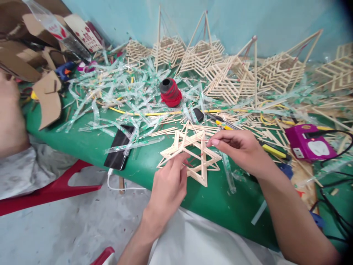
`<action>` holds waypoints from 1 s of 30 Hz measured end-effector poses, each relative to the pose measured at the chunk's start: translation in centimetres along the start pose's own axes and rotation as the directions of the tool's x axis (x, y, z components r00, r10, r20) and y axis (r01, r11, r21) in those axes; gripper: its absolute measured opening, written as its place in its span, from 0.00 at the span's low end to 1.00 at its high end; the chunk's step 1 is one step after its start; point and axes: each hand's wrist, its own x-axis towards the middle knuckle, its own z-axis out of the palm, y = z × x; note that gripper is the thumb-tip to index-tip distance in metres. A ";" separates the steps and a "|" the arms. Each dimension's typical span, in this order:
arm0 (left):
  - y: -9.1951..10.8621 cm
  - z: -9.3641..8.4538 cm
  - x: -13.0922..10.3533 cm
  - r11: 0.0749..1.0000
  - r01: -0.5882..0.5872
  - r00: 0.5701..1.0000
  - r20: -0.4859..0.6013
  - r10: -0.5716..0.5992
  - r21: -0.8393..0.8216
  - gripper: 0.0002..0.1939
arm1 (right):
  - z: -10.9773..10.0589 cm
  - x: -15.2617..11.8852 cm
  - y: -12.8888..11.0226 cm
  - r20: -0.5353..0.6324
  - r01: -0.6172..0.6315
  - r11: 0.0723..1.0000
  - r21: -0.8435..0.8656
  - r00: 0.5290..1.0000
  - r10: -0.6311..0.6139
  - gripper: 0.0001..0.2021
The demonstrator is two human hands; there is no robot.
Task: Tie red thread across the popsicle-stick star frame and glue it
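Note:
A star-shaped frame of thin wooden sticks lies on the green table in front of me, with red thread around its middle. My left hand reaches over the star's lower left side, fingers curled together at the thread; part of the frame is hidden beneath it. At the star's upper right, my right hand pinches a thin red thread between thumb and index finger. A spool of red thread stands behind the star.
Stacked stick frames line the blue wall. Clear tape scraps and loose sticks litter the table. A black phone charges at its left edge; a purple box and yellow cutter lie right. Another person's arm shows far left.

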 end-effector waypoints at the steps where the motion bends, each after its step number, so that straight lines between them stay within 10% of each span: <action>1: 0.0 0.1 -0.1 1.000 -0.016 1.000 -0.023 0.016 -0.017 0.18 | -0.1 0.2 0.1 0.034 -0.010 1.000 -0.021 0.999 0.010 0.13; 14: 1.0 -0.1 -0.8 0.995 -0.069 0.963 -0.266 0.047 -0.076 0.07 | -2.0 1.1 -0.6 0.168 0.079 0.980 -0.185 0.985 -0.048 0.12; 24: 1.1 0.5 -0.9 0.978 -0.060 0.994 0.098 0.041 0.200 0.14 | -1.9 0.7 0.2 0.124 0.090 0.986 -0.143 0.990 -0.072 0.12; 30: 0.1 0.5 -1.6 0.971 -0.171 0.985 0.015 0.171 0.164 0.12 | -2.6 -0.3 0.0 0.038 0.094 0.981 -0.169 0.995 -0.089 0.13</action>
